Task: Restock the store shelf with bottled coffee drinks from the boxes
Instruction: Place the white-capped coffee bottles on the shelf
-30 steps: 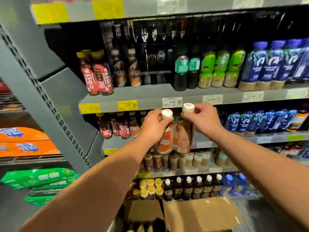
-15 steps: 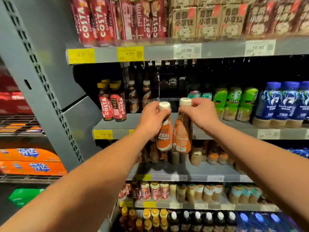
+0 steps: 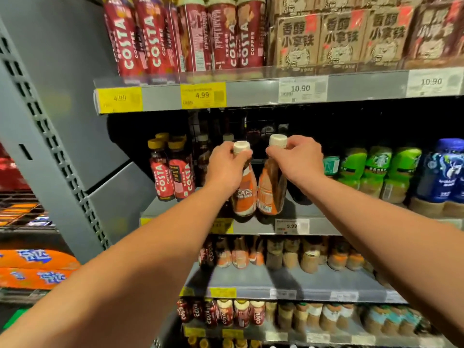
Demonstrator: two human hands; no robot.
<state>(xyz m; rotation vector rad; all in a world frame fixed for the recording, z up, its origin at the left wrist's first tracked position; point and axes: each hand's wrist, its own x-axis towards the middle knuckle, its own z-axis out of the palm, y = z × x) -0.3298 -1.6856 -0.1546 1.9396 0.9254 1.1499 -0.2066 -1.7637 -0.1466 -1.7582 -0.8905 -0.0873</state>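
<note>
Both arms reach up from the bottom of the frame to the middle shelf (image 3: 324, 227), each hand with a coffee bottle. The left hand (image 3: 226, 169) is clamped round the neck of the left bottle (image 3: 246, 197), fingers curled just under its cream cap. The right hand (image 3: 300, 160) pinches the right bottle (image 3: 271, 194) at the cap and neck in the same way. The two bottles stand upright, side by side and almost touching, at the centre of the frame over the front of the shelf. Their bases are just above its edge, and whether they rest on it cannot be told. Both have orange and brown labels; the left one reads CAFE.

A price tag (image 3: 291, 226) sits on the shelf edge just below the right bottle. On the same shelf, small Costa bottles (image 3: 170, 172) stand to the left of the hands, green bottles (image 3: 376, 169) to the right and blue bottles (image 3: 447, 172) at the far right edge.

Along the top of the frame the shelf above carries tall Costa bottles (image 3: 180, 38) and, to their right, brown cartons (image 3: 341, 38). Lower shelves hold more small bottles (image 3: 283, 254) — blurred. Orange packs (image 3: 32, 270) lie at the lower left, beyond a grey upright (image 3: 50, 156).
</note>
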